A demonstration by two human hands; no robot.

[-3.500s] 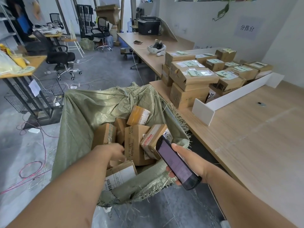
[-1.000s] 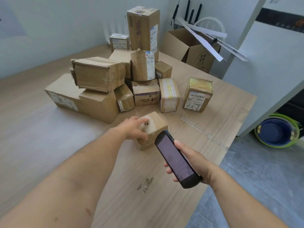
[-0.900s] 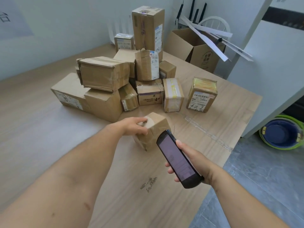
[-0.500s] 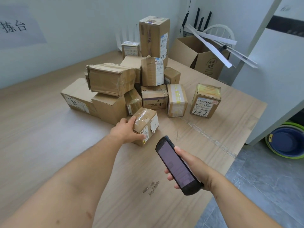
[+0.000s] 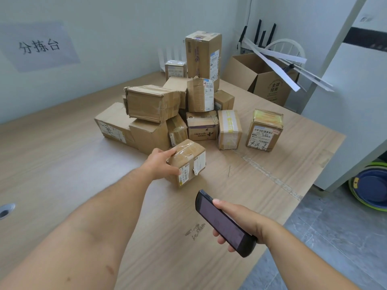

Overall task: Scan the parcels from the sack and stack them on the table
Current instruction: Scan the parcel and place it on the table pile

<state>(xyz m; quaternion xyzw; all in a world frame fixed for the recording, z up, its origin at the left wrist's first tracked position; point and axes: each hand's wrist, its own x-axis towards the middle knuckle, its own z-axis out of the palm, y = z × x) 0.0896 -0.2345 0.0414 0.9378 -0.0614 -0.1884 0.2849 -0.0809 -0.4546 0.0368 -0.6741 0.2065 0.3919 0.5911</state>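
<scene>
The left arm [image 5: 94, 227] is bare and reaches forward from the lower left, almost straight. The left hand [image 5: 160, 163] grips the near end of a small parcel [image 5: 189, 156], with the fingers over its top and the thumb on its front side. The right arm [image 5: 303, 262] comes in from the lower right. The right hand [image 5: 243, 218] holds a dark scanner [image 5: 222, 221], thumb along its edge and fingers curled underneath.
</scene>
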